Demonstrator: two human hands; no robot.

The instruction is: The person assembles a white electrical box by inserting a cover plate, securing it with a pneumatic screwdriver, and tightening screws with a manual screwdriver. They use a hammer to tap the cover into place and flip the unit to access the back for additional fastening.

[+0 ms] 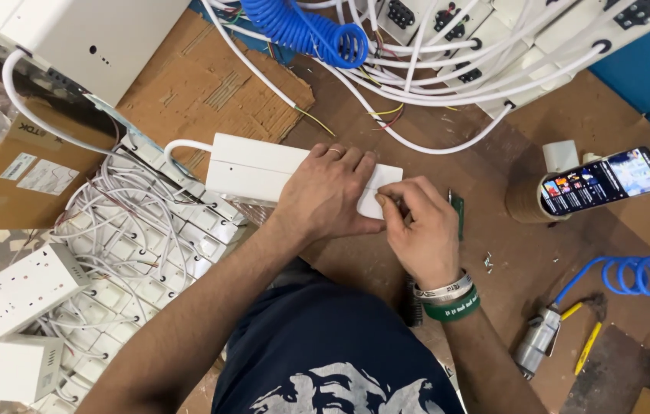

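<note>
Your brown table [494, 153] carries everything here, with a torn sheet of cardboard [210, 84] lying up and to the left of your hands. Left of your left forearm spreads a big heap of white socket boxes with tangled white cords [133, 245], and more white boxes and cables [478, 54] pile up above your hands, beside a blue coiled hose [310, 31].

Under your hands lies the long white extension box [256, 165], flat on the table, its white cord leaving the far left end. Your left hand [325, 192] lies palm down across the box's right half, fingers spread flat and pressing on its top. Your right hand [417, 226] sits touching the left one, its grip closed in a pinch at the box's right end; whatever small thing it pinches is too tiny to tell. A small green circuit board [457, 211] lies just right of that hand.

Well to the right, a phone [605, 180] with a lit screen leans on a cardboard roll. Below it lie a second blue coiled hose [647, 274] and a metal air tool [537, 341].
</note>
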